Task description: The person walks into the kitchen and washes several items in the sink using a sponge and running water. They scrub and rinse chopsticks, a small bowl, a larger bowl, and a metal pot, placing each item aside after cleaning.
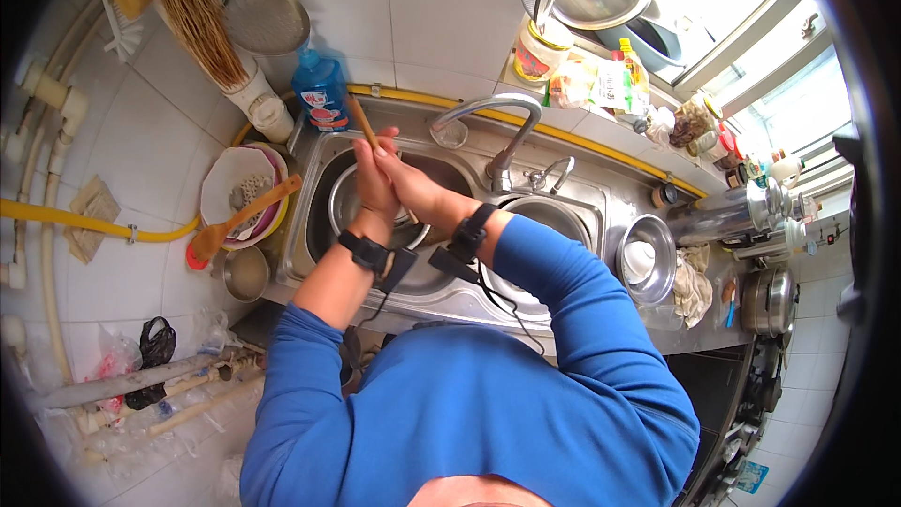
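Over the left basin of a stainless steel double sink (450,296), my left hand (374,179) and my right hand (412,183) are pressed together, palm to palm. Between them they hold slim wooden sticks, probably chopsticks (361,120), whose upper ends point away from me. Below the hands a round metal bowl (341,205) sits in the basin, partly hidden by them. A blue bottle of dish soap (320,95) stands just beyond the sink's far left corner. The curved faucet (501,169) is to the right of my hands.
Stacked bowls (215,186) with a wooden spatula (246,218) across them stand left of the sink. A metal basin (646,289) holding a white bowl (638,260) and a cloth (693,289) lie right. Jars and packets line the window ledge; a yellow pipe (450,96) runs behind the sink.
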Action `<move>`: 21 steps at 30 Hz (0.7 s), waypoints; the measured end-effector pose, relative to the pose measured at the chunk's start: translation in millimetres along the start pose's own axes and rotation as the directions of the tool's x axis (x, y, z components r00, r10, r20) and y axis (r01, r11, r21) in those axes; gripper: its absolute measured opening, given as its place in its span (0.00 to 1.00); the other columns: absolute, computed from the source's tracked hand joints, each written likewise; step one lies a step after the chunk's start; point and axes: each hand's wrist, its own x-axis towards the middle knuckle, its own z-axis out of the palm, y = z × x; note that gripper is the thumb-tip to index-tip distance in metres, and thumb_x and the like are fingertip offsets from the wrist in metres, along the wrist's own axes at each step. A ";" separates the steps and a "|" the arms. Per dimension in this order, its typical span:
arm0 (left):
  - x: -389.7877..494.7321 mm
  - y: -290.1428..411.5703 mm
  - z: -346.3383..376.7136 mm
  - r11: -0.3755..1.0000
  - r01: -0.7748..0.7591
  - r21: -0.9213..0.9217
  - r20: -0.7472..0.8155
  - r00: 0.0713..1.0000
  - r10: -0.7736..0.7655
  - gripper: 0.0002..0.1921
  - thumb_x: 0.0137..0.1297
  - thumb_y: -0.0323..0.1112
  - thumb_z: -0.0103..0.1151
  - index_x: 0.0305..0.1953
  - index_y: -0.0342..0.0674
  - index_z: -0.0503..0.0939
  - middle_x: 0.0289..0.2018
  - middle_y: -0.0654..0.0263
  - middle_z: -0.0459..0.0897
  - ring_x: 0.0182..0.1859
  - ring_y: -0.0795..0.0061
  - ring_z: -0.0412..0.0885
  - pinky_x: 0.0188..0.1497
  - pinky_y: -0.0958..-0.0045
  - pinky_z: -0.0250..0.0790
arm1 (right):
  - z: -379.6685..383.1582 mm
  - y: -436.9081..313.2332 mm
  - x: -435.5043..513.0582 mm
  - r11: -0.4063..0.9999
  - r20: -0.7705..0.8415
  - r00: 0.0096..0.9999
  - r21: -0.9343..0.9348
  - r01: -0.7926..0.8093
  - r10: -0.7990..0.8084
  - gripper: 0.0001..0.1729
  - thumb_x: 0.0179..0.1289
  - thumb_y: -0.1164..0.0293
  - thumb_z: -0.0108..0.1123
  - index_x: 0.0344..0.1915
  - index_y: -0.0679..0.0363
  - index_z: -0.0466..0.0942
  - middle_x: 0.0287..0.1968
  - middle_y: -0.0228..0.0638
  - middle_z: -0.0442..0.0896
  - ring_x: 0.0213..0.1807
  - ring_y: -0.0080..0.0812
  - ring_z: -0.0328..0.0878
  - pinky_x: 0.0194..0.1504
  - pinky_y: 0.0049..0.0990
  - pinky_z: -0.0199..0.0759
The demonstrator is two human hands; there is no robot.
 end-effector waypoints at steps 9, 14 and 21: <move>-9.4 16.6 12.6 0.984 0.175 -0.029 -0.060 0.982 -0.177 0.32 0.77 0.61 0.34 0.70 0.44 0.65 0.64 0.66 0.72 0.66 0.72 0.69 0.70 0.67 0.56 | 24.4 -5.7 28.8 0.876 -0.225 0.876 -0.344 0.338 -0.426 0.31 0.77 0.41 0.37 0.39 0.55 0.76 0.33 0.26 0.77 0.35 0.23 0.74 0.41 0.27 0.71; -7.5 8.7 10.7 0.968 0.188 -0.168 0.194 0.969 -0.155 0.30 0.77 0.60 0.37 0.67 0.43 0.64 0.54 0.71 0.75 0.54 0.76 0.74 0.59 0.72 0.64 | 18.2 -30.8 12.5 0.996 -0.274 0.958 0.064 -0.069 0.083 0.34 0.76 0.39 0.37 0.48 0.57 0.77 0.41 0.26 0.79 0.42 0.22 0.74 0.47 0.26 0.71; 4.3 -9.7 -14.6 0.984 0.177 -0.037 0.223 0.961 -0.164 0.28 0.78 0.58 0.36 0.63 0.41 0.64 0.53 0.71 0.67 0.55 0.80 0.65 0.58 0.76 0.58 | 18.1 -17.3 17.2 0.980 -0.284 0.950 0.184 -0.078 0.129 0.40 0.72 0.34 0.39 0.51 0.60 0.79 0.42 0.32 0.81 0.44 0.25 0.74 0.51 0.27 0.69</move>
